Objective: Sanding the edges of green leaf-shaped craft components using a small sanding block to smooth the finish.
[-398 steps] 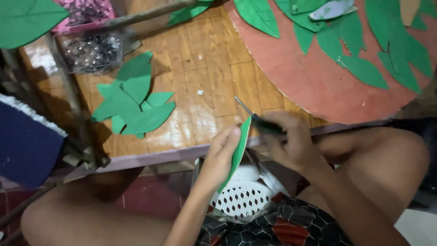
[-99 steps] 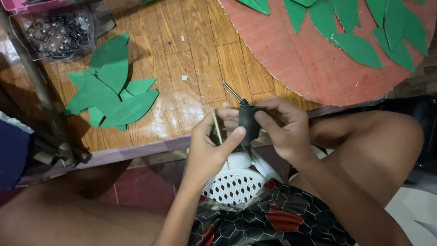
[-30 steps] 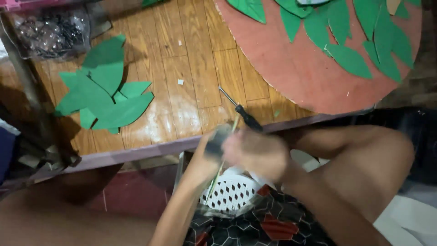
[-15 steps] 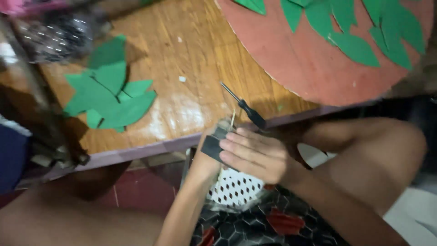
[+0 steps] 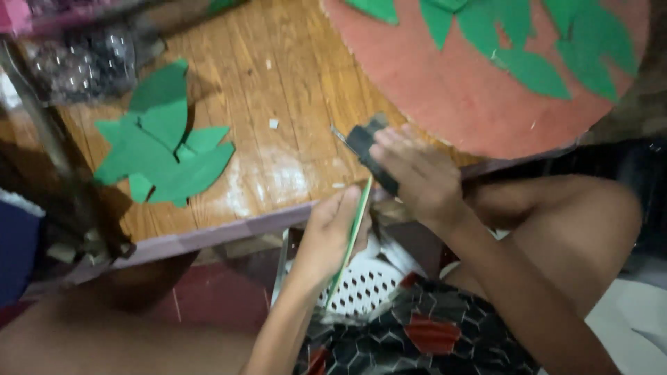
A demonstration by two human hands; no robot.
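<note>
Gripping blurry scissors (image 5: 372, 149) w/ right hand (image 5: 424, 177), table edge (image 5: 229, 232) below

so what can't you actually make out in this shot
- Head view, scissors: the right hand covers the handles and the blades are motion-blurred.
- Head view, green sheet: seen edge-on in the left hand, so its outline cannot be told.
- Head view, clear container: blurred, its dark contents too small to identify.
- Head view, round red board: cut off by the top edge.
- Head view, white perforated basket: mostly hidden behind the left forearm.
</note>
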